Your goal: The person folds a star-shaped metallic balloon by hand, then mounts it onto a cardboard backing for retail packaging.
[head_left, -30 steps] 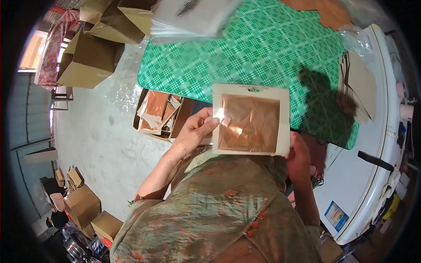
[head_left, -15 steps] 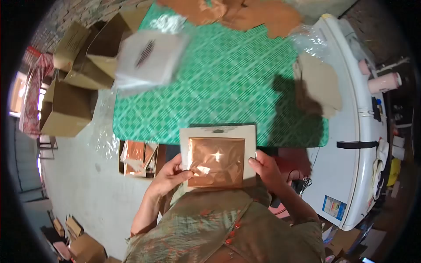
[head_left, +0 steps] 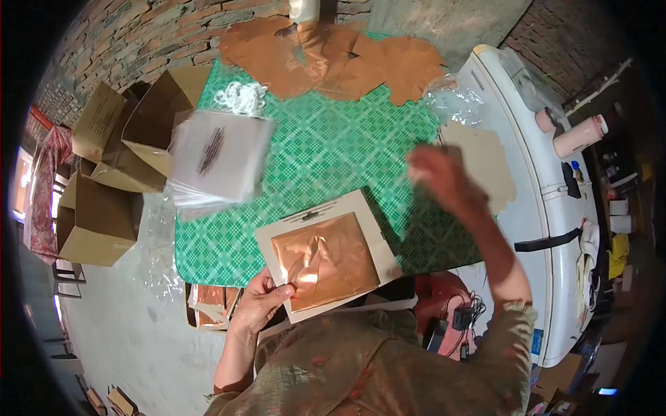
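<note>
My left hand (head_left: 261, 304) grips the lower left edge of a pale card with a folded shiny copper-coloured sheet (head_left: 326, 260) on its front, its thumb lying over the sheet. The card is tilted at the table's front edge, and its top margin bears a hanging slot and small print. Above the right part of the table, my right hand (head_left: 444, 179) is raised and smeared by motion, so its fingers cannot be made out. Close to it lies a stack of beige cards (head_left: 482, 163).
The table wears a green checked cloth (head_left: 326, 152). On it are clear plastic sleeves (head_left: 218, 163), white cord (head_left: 241, 98) and a brown sheet-like pile (head_left: 277, 66). Cardboard boxes (head_left: 100, 222) stand left, a white fridge (head_left: 517, 298) lies right, and an open box of copper packets (head_left: 210, 305) sits below.
My right hand has let go of the card and moved up and right over the table. The card, still in my left hand, has turned to a slant. The view has shifted upward.
</note>
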`<state>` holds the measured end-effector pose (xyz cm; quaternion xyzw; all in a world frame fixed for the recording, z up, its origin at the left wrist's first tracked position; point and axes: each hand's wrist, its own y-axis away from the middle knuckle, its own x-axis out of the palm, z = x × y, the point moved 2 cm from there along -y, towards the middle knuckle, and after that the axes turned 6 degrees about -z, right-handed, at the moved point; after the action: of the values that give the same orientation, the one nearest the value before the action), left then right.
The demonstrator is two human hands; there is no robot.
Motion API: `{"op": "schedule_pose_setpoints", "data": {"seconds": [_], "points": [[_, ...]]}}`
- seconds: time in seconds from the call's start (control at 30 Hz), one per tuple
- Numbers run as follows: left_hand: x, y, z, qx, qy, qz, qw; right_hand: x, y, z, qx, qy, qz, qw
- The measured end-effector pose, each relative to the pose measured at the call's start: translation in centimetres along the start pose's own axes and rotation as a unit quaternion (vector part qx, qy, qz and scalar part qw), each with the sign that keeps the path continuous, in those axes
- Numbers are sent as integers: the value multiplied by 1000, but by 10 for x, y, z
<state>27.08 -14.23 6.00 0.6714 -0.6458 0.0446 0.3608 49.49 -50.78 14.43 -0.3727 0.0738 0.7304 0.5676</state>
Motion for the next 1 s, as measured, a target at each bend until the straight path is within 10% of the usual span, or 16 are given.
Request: {"op": "schedule_pose_setpoints", "data": {"seconds": [0.13, 0.3, 0.43, 1.0], "points": [[6, -10, -5, -20, -8, -21, 1000, -76, -121, -67, -48, 334, -161, 927], [-1, -14, 5, -26, 0, -45, 999, -86, -187, -186, 126, 508, -75, 849], [-1, -14, 6, -30, 4, -61, 998, -68, -192, -239, 31, 506, -154, 848], [-5, -6, 6, -46, -4, -83, 995, -69, -191, -229, 168, 428, -167, 872]]}}
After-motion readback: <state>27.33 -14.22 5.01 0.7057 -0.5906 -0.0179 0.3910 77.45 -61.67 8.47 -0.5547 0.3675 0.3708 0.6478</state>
